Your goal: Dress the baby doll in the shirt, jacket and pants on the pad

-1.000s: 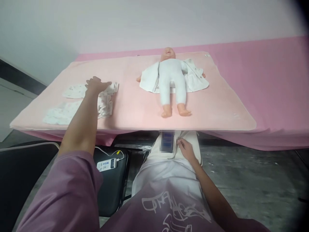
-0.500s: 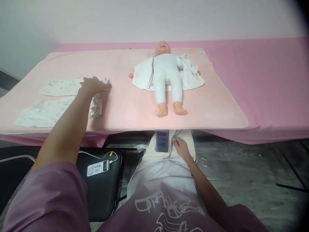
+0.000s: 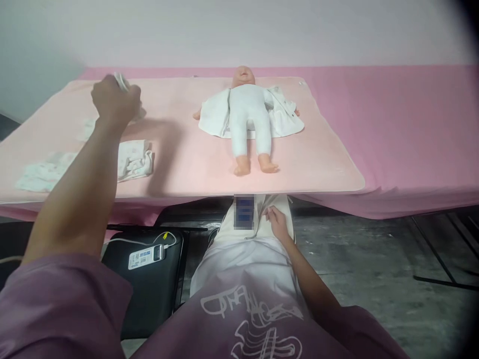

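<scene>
My left hand (image 3: 115,99) is closed around a white printed baby garment (image 3: 121,81) and holds part of it up off the mat. Its far end (image 3: 86,130) droops toward the pink mat, partly behind my wrist. Nearer to me lies a second printed baby garment (image 3: 135,158), folded, with my forearm crossing over it. My right hand (image 3: 277,223) rests on my cream trousers with its fingers curled in. A baby doll (image 3: 249,107) in a white bodysuit lies on its back mid-mat, on a white jacket (image 3: 214,119) spread open beneath it.
The light pink mat (image 3: 168,174) covers much of a table with a darker pink cloth (image 3: 404,134). Below the left edge a black chair (image 3: 149,299) holds a white power bank (image 3: 145,257) with a cable. Black metal legs (image 3: 445,281) stand at right.
My left hand has moved left and away from me, lifting the garment's near end off the mat. My right hand stays on my lap. The view has shifted slightly.
</scene>
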### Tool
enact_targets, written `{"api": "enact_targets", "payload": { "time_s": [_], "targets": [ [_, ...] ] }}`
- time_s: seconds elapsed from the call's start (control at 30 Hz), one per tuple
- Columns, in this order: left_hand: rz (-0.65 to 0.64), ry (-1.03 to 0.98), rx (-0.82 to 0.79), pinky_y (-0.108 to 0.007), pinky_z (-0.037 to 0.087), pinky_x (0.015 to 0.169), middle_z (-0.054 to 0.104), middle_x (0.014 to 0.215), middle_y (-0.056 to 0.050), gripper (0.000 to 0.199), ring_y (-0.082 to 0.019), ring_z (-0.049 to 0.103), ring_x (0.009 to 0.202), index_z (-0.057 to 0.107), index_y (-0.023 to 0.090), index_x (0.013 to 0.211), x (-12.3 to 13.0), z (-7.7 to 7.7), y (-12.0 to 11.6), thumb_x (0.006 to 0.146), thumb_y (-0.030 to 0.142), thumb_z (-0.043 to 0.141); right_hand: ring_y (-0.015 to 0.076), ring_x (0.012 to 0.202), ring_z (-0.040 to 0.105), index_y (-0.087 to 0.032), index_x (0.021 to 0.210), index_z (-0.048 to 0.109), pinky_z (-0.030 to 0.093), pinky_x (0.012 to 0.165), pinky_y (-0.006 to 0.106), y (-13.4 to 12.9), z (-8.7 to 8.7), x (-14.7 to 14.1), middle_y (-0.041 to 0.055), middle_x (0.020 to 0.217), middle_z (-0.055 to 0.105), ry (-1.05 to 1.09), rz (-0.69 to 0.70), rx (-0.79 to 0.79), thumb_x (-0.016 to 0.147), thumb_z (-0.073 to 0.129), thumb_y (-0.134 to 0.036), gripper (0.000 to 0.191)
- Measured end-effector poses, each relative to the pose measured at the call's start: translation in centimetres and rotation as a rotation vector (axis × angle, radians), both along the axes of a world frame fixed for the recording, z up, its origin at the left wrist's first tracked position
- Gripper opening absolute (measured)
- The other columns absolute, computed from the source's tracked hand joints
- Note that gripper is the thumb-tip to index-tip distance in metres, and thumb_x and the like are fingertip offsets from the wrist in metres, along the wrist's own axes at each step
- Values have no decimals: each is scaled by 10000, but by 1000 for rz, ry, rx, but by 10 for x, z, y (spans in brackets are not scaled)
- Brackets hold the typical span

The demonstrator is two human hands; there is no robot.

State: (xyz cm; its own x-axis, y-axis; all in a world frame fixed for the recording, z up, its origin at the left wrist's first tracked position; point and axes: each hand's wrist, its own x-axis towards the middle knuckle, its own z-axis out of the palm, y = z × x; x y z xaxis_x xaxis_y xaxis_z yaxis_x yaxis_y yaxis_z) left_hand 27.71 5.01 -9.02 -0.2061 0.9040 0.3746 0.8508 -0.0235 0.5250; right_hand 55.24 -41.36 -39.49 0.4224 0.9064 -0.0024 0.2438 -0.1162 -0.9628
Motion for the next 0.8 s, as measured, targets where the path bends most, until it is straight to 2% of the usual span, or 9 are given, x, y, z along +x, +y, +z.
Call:
{"api": "enact_targets", "payload": {
  "time_s": [0.07,0.17,0.27,0.33,0.43,0.53,0.63,0.73,0.8],
  "targets": [
    [-170,35,139,-305,337,996,550,909,44,522,-131,295,886,597,107,1096,19,17,-64,986,558,837,236,738,594,-238,923,669,500,729,366,-2,24,2,44,762,616,108,-7,67,1087,413,-805,643],
    [-852,185,339,-324,370,885,578,868,5,466,-145,449,843,626,142,968,40,21,-207,1077,593,660,278,812,664,-250,1028,698,567,787,417,-7,76,10,81,861,697,414,33,176,999,446,-902,699],
    [-1426,295,244,-371,386,808,625,838,-21,300,-191,516,788,656,175,949,54,-4,-339,1083,441,613,364,1108,748,-257,1299,731,630,900,492,-12,131,20,145,1172,781,625,145,157,941,280,-1041,972],
    [-1592,266,111,-401,418,875,700,904,-44,283,-222,595,855,695,178,1041,59,-30,-386,1114,429,587,386,1248,737,-265,1364,722,643,971,513,-11,157,25,144,1305,777,653,126,141,925,345,-1054,979],
    [-1585,36,-214,-412,445,993,765,1053,-59,349,-234,664,982,723,202,1114,63,-69,-395,1151,518,580,355,1300,739,-286,1306,720,635,1077,478,-1,171,28,94,1354,785,586,-6,126,879,795,-816,684],
    [-1228,-347,-472,-390,474,997,767,1104,-71,426,-228,676,1020,715,201,1083,65,-103,-369,1164,576,533,324,1289,757,-280,1241,713,624,1135,454,6,167,25,72,1391,783,605,-61,85,805,979,-565,585],
    [-968,-734,-778,-394,529,972,781,1224,-126,615,-257,703,1050,731,175,1115,67,-130,-350,1069,770,581,323,1344,739,-292,1311,717,622,1154,455,-8,168,19,69,1469,757,609,-28,33,838,973,-539,592],
    [-918,-1103,-1070,-421,565,984,789,1343,-164,748,-320,742,1156,763,177,1269,72,-149,-356,957,852,685,315,1381,713,-298,1450,722,642,1113,430,-46,177,20,77,1469,754,436,212,-44,886,963,-493,644],
    [-902,-1295,-1201,-442,560,1041,808,1333,-168,769,-354,748,1222,776,179,1317,77,-158,-371,900,825,784,283,1190,773,-270,1371,783,685,948,374,-76,182,26,76,1274,811,304,515,-79,898,955,-488,548]
  ]
}}
